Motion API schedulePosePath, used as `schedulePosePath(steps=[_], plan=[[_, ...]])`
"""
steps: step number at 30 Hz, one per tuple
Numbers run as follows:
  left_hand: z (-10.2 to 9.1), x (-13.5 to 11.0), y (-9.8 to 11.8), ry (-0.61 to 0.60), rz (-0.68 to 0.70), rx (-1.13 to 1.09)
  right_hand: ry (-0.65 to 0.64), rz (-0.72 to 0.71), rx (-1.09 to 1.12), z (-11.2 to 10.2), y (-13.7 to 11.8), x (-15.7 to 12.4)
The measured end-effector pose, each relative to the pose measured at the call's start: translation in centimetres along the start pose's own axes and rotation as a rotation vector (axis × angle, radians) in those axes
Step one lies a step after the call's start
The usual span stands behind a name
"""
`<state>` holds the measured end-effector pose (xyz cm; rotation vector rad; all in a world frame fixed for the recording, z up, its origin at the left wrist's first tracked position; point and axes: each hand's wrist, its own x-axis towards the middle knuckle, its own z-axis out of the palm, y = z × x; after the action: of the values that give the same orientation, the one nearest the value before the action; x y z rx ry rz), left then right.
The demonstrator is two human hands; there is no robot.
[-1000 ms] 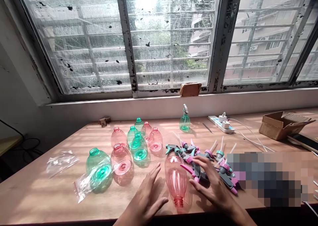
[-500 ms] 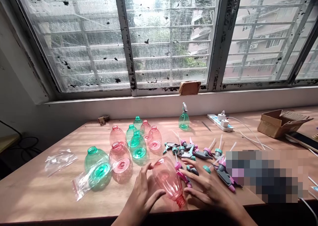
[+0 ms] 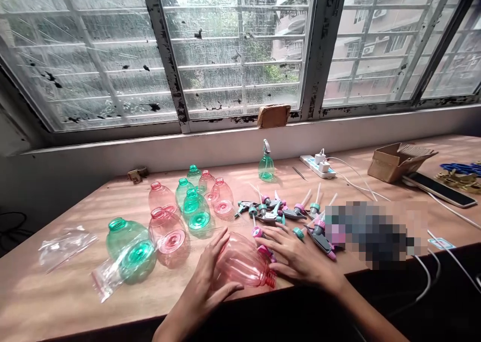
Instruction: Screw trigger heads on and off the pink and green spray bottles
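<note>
A clear red plastic bottle (image 3: 246, 263) lies on its side at the table's front edge, its threaded neck pointing right. My left hand (image 3: 210, 277) curves around the bottle's base end, fingers behind it and thumb in front. Beside the neck, my right hand (image 3: 296, 254) has its fingers spread, the thumb close to the threads. Its fingertips are over a pink spray head (image 3: 257, 233); whether they touch it I cannot tell. More trigger spray heads (image 3: 268, 212) in grey, pink and green lie just beyond, several with white tubes.
Several open red and green bottles (image 3: 196, 209) stand to the left, near clear plastic bags (image 3: 67, 244). Toward the wall are a green spray bottle (image 3: 266, 166) with its head on, a power strip (image 3: 317, 166), a cardboard box (image 3: 391, 164) and a phone (image 3: 441, 188).
The view has shifted rightward and down. The red bottle has turned so that its neck points more to the right, with both hands still around it. My right thumb is closer to the neck.
</note>
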<state>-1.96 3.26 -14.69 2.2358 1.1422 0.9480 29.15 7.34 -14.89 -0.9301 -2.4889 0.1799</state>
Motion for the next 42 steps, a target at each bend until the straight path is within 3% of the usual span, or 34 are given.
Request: schedulePosePath(steps=[4, 8, 11, 19, 26, 42], plan=[[-0.1, 0.2, 0.4, -0.001, -0.072, -0.055, 0.267, 0.074, -0.121, -0.3, 0.7, -1.2], [-0.1, 0.3, 0.4, 0.005, -0.063, -0.014, 0.583, 0.375, -0.277, -0.6, 2.4, -4.3], [0.0, 0.3, 0.2, -0.003, -0.073, 0.006, 0.683, 0.515, -0.366, 0.0, 3.5, -6.2], [-0.2, 0.3, 1.0, -0.017, -0.09, -0.018, 0.528, 0.708, -0.468, 0.6, 5.7, -5.5], [0.1, 0.1, 0.1, 0.013, -0.074, -0.04, 0.5, 0.806, -0.451, 0.3, 7.0, -4.3], [0.2, 0.1, 0.0, 0.041, -0.082, -0.051, 0.512, 0.687, -0.495, 0.4, 6.7, -4.3]])
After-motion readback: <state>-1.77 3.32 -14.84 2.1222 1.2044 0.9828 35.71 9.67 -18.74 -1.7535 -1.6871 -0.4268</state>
